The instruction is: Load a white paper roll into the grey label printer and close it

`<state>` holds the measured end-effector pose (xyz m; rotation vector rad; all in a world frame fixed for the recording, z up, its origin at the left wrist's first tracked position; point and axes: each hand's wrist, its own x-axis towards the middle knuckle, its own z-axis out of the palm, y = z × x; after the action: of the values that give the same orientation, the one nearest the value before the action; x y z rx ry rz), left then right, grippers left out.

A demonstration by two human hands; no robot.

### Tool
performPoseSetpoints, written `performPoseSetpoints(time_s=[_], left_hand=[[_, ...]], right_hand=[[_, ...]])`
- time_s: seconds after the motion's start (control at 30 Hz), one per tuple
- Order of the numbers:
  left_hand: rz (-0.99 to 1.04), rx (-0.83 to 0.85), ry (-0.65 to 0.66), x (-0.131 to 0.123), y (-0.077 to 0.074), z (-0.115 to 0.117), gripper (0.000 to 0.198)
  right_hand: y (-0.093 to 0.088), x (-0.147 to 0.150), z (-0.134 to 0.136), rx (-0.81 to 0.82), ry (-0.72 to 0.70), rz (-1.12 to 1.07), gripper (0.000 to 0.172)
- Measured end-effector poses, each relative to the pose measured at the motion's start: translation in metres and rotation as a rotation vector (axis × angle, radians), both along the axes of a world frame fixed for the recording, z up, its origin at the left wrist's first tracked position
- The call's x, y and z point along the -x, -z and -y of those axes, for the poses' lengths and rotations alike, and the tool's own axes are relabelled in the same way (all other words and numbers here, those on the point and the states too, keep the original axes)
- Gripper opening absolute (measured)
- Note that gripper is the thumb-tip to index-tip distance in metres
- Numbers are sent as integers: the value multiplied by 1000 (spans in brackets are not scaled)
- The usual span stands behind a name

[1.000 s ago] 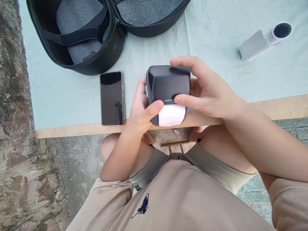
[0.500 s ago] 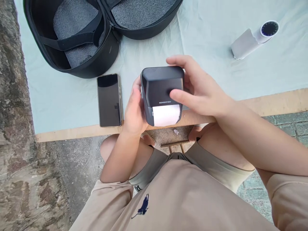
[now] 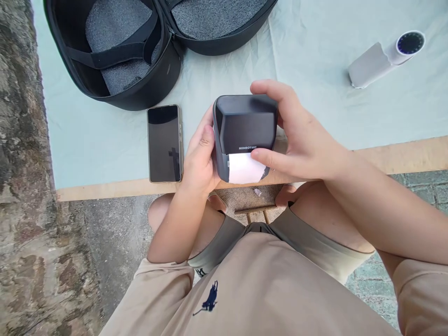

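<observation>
A dark label printer (image 3: 247, 126) marked NIIMBOT is held up over the table's front edge. White paper (image 3: 245, 168) sticks out of its near side, with a ragged right end. My left hand (image 3: 201, 161) is closed around the printer's left side, its thumb along the edge and its other fingers mostly hidden. My right hand (image 3: 297, 130) grips the right side: the index finger curls over the far corner and the thumb rests at the lower front, by the logo and the top of the paper.
Left of the printer lies a phone (image 3: 164, 144), screen up. An open black zip case (image 3: 140, 93) with grey foam stands at the back left. A white paper roll (image 3: 371, 65) lies at the back right. A paper scrap (image 3: 258, 192) is on the ground below the table edge.
My right thumb has slid down from the printer's lid to its lower front, by the paper. The whole table scene has shifted slightly rightward in view.
</observation>
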<state>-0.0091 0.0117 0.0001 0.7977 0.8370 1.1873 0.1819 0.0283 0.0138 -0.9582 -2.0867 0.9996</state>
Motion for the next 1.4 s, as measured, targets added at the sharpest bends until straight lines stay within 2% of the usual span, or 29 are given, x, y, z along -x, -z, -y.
performPoseSetpoints(time_s=[0.2, 0.3, 0.43, 0.53, 0.63, 0.73, 0.87, 1.0, 1.07, 1.13, 1.23, 1.4], left_hand=[[11, 46, -36, -3, -5, -1, 35], [14, 72, -55, -4, -5, -2, 33], [38, 99, -62, -4, -6, -1, 34], [2, 57, -9, -3, -7, 1, 31], [16, 26, 51, -2, -6, 2, 35], [47, -2, 65, -1, -2, 2, 35], [27, -51, 91, 0, 1, 0, 36], [-31, -45, 105, 1, 2, -2, 37], [-37, -50, 108, 1, 2, -2, 37], [-36, -48, 108, 1, 2, -2, 36], [-15, -33, 112, 1, 1, -1, 36], [21, -23, 111, 2, 1, 1, 39]], right_hand=[[-6, 2, 0, -9, 24, 57, 74], [-15, 1, -3, -90, 82, 135, 70], [-29, 0, -2, -214, 272, 200, 59], [-35, 3, 1, -180, 447, 156, 50], [-38, 7, 4, -126, 553, 25, 32], [-41, 11, 5, -72, 594, -89, 24], [-37, 14, 3, -4, 566, -176, 21], [-26, 12, -1, -106, 556, -229, 28], [-23, 12, -2, -124, 485, -100, 22], [-24, 12, -1, -151, 388, 164, 14], [-29, 16, 2, -197, 340, 518, 20], [-31, 17, 7, -158, 335, 683, 33]])
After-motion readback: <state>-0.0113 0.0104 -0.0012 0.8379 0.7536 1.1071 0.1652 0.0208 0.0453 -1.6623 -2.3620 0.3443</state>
